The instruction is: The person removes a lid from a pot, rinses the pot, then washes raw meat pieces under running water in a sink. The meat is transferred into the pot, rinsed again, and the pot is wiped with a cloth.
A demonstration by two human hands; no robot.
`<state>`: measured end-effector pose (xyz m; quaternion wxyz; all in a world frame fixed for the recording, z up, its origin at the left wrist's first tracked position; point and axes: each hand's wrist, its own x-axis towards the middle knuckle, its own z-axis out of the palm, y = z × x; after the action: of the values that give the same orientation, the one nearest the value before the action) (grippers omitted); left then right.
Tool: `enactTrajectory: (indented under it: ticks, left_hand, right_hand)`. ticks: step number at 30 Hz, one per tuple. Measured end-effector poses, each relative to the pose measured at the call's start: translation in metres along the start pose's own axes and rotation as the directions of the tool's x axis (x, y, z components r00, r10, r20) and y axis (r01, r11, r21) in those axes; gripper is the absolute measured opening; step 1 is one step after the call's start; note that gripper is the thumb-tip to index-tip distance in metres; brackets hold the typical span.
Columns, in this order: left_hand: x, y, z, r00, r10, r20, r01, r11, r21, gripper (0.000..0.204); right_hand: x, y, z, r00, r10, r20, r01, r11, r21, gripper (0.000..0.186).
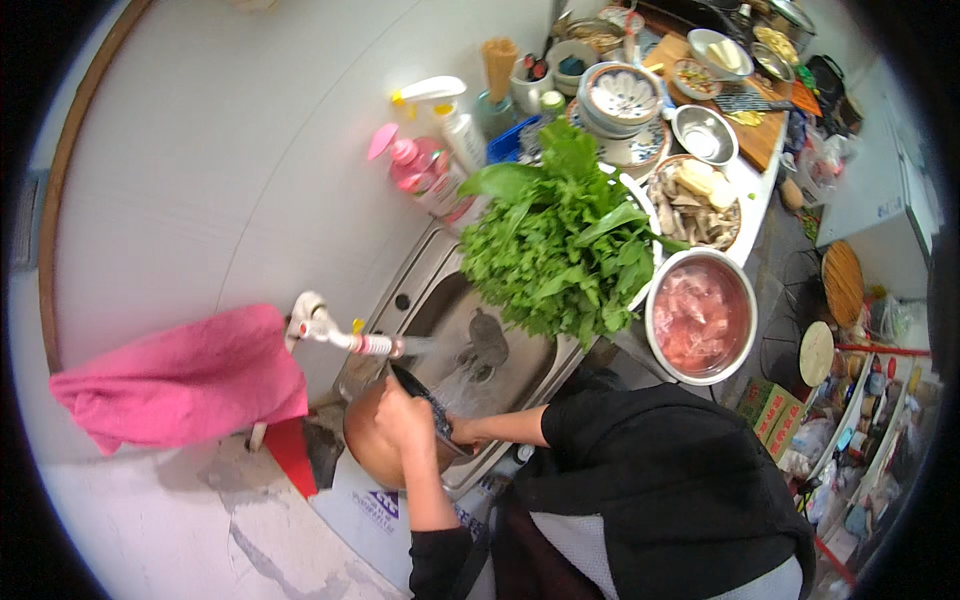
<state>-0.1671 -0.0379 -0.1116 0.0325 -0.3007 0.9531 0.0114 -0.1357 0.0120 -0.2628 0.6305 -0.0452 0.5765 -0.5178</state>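
Note:
A round brown pot [370, 440] is tilted over the near end of the steel sink [540, 365], its dark mouth turned toward the basin. My left hand [405, 415] is closed on the pot's upper rim. My right hand [465, 431] reaches to the pot's mouth from the right; its fingers are hidden, so I cannot tell their shape. Just beyond the pot, water sprays from the tap [375, 345] with its white and red nozzle and splashes into the basin. A dark strainer-like piece [486, 338] lies on the basin floor.
Leafy greens [560, 245] overhang the sink's far end. Right of them stand a bowl of pinkish meat in liquid [702, 315] and a plate of mushrooms [692, 215]. Pink soap bottle [425, 175] by the wall; pink towel [190, 380] at left; stacked bowls [620, 95] farther back.

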Motion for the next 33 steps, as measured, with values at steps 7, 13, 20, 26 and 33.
enactTrajectory:
  ticks: [7,13,20,26,33]
  left_hand:
    - [-0.024,0.004,-0.015,0.997,-0.037,-0.074,0.048,0.987,0.154,0.039]
    - [-0.036,-0.052,-0.061,0.951,-0.250,-0.180,0.268,0.960,0.081,0.037]
    - [-0.069,-0.109,-0.069,0.836,-0.410,-0.364,0.358,0.911,-0.203,0.044]
    - [-0.092,-0.116,-0.046,0.807,-0.436,-0.398,0.309,0.886,-0.345,0.050]
    - [-0.117,-0.102,-0.046,0.831,-0.372,-0.415,0.220,0.903,-0.369,0.051]
  right_hand:
    - [0.010,0.003,0.038,0.950,-0.024,0.312,0.023,1.000,0.009,0.075]
    - [0.006,-0.003,0.020,0.969,-0.197,0.146,0.227,0.946,-0.230,0.059]
    - [-0.049,-0.070,-0.044,0.853,-0.490,-0.180,-0.141,0.115,-0.983,0.029]
    - [-0.086,-0.187,-0.035,0.086,-0.985,-0.152,0.367,0.173,-0.914,0.032]
    - [-0.094,-0.210,0.018,0.317,-0.895,-0.315,0.300,0.409,-0.862,0.032]
